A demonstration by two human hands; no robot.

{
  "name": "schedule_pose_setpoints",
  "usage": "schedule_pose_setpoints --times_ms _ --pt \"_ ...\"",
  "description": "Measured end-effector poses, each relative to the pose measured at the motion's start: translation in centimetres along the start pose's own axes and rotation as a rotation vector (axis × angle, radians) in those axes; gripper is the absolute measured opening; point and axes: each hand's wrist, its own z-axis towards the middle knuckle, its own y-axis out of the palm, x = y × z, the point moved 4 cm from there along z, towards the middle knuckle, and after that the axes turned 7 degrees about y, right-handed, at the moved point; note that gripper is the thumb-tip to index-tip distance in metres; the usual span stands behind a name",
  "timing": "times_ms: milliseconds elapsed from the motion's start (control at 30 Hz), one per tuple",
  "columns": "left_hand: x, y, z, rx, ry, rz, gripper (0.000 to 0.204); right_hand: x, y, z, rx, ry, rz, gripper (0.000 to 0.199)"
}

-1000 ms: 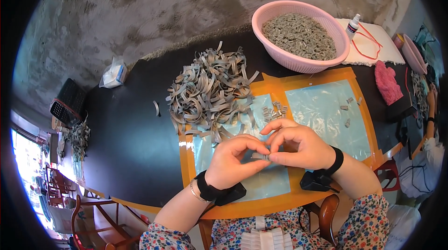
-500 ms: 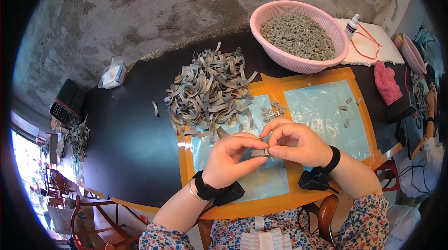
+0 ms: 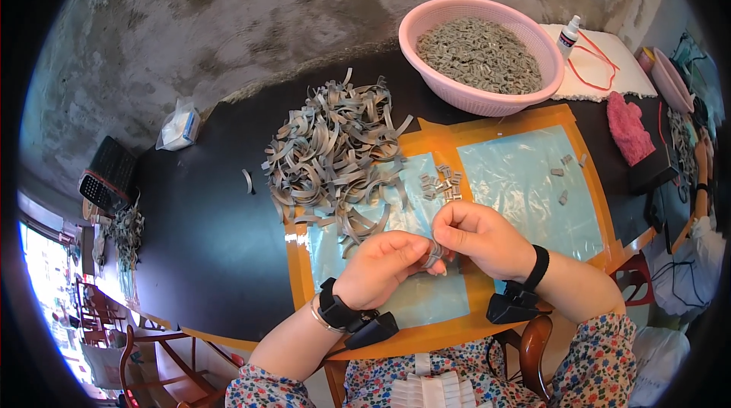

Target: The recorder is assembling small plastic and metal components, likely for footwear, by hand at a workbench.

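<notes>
Close together over the blue plastic sheet (image 3: pixel 396 297), my two hands work on one small grey strip piece (image 3: pixel 435 256). My left hand (image 3: pixel 384 265) has its fingers closed around the piece from the left. At its other side my right hand (image 3: pixel 486 239) pinches with thumb and forefinger. The fingers partly cover the piece, so its exact shape is hard to make out. Just beyond the fingertips lies a small cluster of short grey pieces (image 3: pixel 442 182). A large heap of loose, curved grey strips (image 3: pixel 331 153) is piled to the far left of my hands.
A pink basket (image 3: pixel 560 76) full of small grey pieces stands at the back right. Beside it are a white spray bottle (image 3: pixel 568 37), a white board (image 3: pixel 632 82) and a pink cloth (image 3: pixel 629 130). Orange tape (image 3: pixel 451 145) edges the sheets on the black table (image 3: pixel 202 233).
My left hand has rolled over, its fingers now curled round the piece, which has tilted. My right fingertips have gone from spread above it to a tighter pinch. The view has shifted slightly.
</notes>
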Motion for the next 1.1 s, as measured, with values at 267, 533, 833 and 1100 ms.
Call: schedule_pose_setpoints --times_ms 267,533,833,1100 --pt "-0.2 0.2 0.3 -0.069 -0.061 -0.098 0.023 0.9 -0.4 0.3 -0.031 0.043 0.125 0.021" --pt "-0.5 0.1 0.2 -0.135 -0.017 -0.094 0.017 0.8 -0.1 0.1 -0.075 0.035 0.08 0.017" --pt "0.5 -0.4 -0.3 -0.02 0.241 0.009 0.019 -1.0 0.3 -0.8 -0.192 -0.305 -0.166 0.008" --pt "0.5 -0.5 -0.6 -0.008 0.251 0.086 0.02 -1.7 0.4 -1.0 -0.253 -0.361 -0.339 0.009"
